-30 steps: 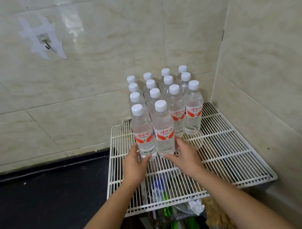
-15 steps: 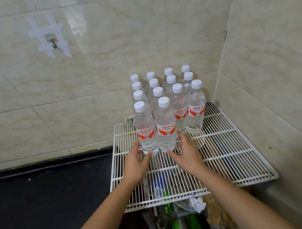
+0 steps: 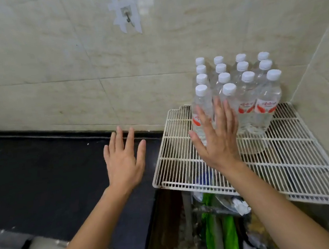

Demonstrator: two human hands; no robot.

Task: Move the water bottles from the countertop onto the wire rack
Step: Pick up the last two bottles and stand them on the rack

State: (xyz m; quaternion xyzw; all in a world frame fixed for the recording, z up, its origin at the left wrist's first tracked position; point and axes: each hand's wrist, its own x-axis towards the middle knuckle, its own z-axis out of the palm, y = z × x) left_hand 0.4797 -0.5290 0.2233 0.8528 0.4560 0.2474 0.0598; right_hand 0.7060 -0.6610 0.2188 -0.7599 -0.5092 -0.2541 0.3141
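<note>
My right fingers (image 3: 218, 111) are straight and spread wide, holding nothing. They point up in front of the two front bottles and overlap them in view; cannot tell if they touch. The right hand (image 3: 217, 139) has its back toward me, above the left-front part of the white wire rack (image 3: 285, 164). My left fingers (image 3: 129, 138) are also straight and fanned out, grasping nothing. The left hand (image 3: 124, 163) is flat, palm down, over the black matte countertop (image 3: 42, 167), just left of the rack's edge; cannot tell if it touches the surface. Both forearms are bare and come in from the bottom of the view. The clear plastic water bottles (image 3: 247, 99), with white caps and red-and-white labels, stand upright on the rack, packed tight as one block at its back. Fourteen caps can be counted: three rows of four, plus two more in front on the left side. The block sits near the corner where the beige tiled wall (image 3: 54, 85) meets the side wall on the right. The front half of the rack is bare wire. Under the rack are green plastic packets (image 3: 230, 237), a crumpled white wrapper (image 3: 239, 205), and something blue seen through the wires, too blurred to name. High on the back wall is a small metal hook (image 3: 128, 19) fixed with pale tape strips.
</note>
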